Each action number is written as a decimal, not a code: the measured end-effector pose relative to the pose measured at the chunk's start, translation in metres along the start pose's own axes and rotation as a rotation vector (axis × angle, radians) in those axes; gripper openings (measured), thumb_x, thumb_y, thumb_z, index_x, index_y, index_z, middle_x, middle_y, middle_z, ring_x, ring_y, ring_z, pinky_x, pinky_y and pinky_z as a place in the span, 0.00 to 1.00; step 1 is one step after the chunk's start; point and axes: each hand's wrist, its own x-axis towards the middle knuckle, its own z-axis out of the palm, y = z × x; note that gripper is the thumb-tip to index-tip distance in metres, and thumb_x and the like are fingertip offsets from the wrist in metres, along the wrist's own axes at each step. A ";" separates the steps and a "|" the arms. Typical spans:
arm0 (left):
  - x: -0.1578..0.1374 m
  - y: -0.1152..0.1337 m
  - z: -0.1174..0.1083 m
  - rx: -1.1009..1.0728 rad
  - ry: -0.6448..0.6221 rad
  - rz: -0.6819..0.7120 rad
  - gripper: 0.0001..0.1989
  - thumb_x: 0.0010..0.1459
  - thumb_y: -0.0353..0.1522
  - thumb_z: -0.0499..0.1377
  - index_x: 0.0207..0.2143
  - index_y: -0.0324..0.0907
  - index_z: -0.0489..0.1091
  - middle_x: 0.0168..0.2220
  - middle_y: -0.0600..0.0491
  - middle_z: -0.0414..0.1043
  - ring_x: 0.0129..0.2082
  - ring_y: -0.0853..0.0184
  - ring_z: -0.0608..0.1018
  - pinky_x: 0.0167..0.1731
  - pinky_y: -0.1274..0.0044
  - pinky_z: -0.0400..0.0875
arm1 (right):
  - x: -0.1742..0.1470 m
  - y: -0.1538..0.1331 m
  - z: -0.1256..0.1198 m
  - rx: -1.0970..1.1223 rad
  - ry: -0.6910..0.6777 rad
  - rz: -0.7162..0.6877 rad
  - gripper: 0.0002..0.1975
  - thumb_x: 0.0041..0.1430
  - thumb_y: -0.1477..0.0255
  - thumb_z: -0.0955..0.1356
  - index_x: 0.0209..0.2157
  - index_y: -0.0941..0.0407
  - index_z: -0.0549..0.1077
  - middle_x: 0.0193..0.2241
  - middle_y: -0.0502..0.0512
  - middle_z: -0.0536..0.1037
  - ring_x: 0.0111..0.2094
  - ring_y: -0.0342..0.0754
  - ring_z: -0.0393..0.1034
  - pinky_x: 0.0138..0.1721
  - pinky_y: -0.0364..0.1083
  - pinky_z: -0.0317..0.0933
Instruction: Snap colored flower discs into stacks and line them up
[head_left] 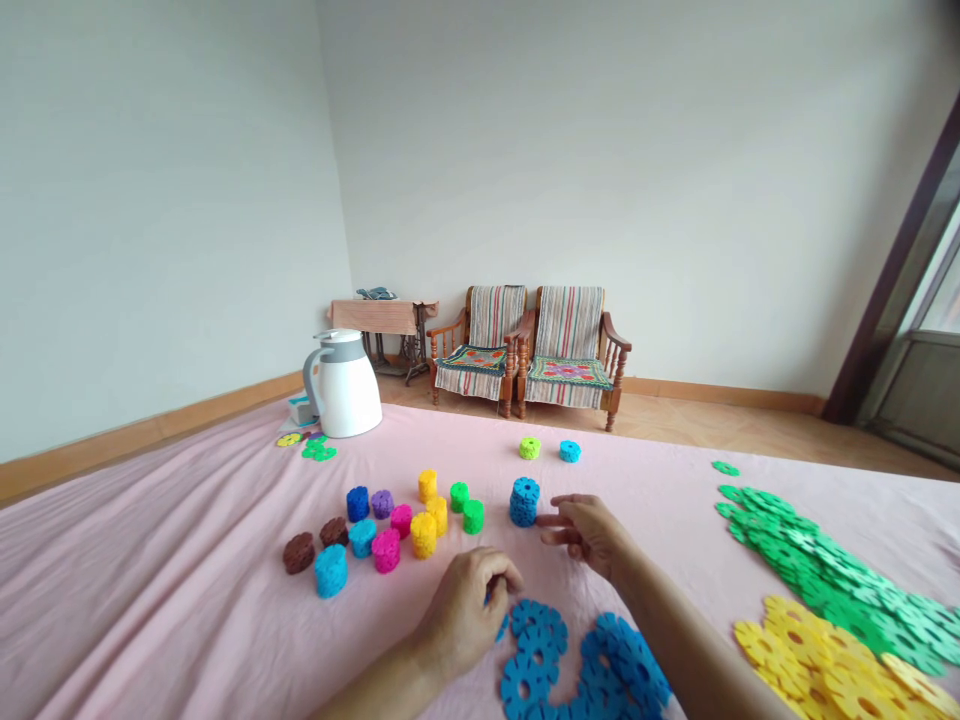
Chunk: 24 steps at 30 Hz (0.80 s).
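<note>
My left hand [466, 607] is curled just above the pink cloth, with a bit of a blue flower-shaped disc showing between its fingers; most of that disc is hidden. Loose blue flower-shaped discs [536, 650] lie right beside it, partly overlapping. Fingers apart, my right hand [589, 533] is by the right side of an upright stack of blue discs [524, 502] and holds nothing. Whether a fingertip touches the stack I cannot tell. Left of the stack stand several short stacks, among them green [473, 516], yellow [424, 535], pink [386, 551], light blue [331, 571] and brown [298, 552].
Spread-out green discs [817, 560] and yellow discs [817, 660] lie at the right on the pink cloth [187, 590]. A white jug [349, 390] stands at the back left. Two small stacks, lime [529, 447] and blue [570, 451], sit near the far edge. Two wooden armchairs [570, 345] stand beyond.
</note>
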 end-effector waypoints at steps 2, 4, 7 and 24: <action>0.000 0.000 0.000 0.004 0.002 0.001 0.15 0.48 0.19 0.47 0.26 0.40 0.71 0.28 0.54 0.73 0.32 0.69 0.74 0.34 0.81 0.64 | 0.002 0.000 0.004 -0.011 -0.005 -0.007 0.18 0.50 0.78 0.60 0.45 0.62 0.60 0.29 0.60 0.76 0.19 0.43 0.72 0.11 0.35 0.45; -0.001 0.000 0.000 0.004 0.000 0.000 0.15 0.49 0.19 0.47 0.26 0.40 0.71 0.28 0.54 0.73 0.32 0.69 0.74 0.34 0.80 0.64 | 0.004 0.000 0.008 -0.023 -0.011 -0.015 0.19 0.49 0.79 0.61 0.45 0.62 0.60 0.29 0.60 0.76 0.18 0.43 0.72 0.11 0.35 0.45; -0.001 0.001 -0.001 0.000 -0.004 -0.002 0.15 0.49 0.20 0.47 0.27 0.40 0.71 0.28 0.53 0.73 0.32 0.69 0.74 0.34 0.80 0.64 | 0.007 0.000 0.015 -0.042 -0.020 -0.029 0.19 0.48 0.78 0.61 0.45 0.62 0.60 0.28 0.59 0.76 0.18 0.44 0.72 0.10 0.35 0.45; 0.000 0.000 -0.001 -0.005 -0.016 0.002 0.15 0.47 0.19 0.47 0.27 0.40 0.71 0.29 0.54 0.74 0.33 0.69 0.74 0.36 0.80 0.64 | 0.014 0.012 0.038 -0.634 0.144 -0.426 0.17 0.49 0.82 0.59 0.41 0.59 0.67 0.42 0.63 0.73 0.39 0.50 0.72 0.32 0.43 0.60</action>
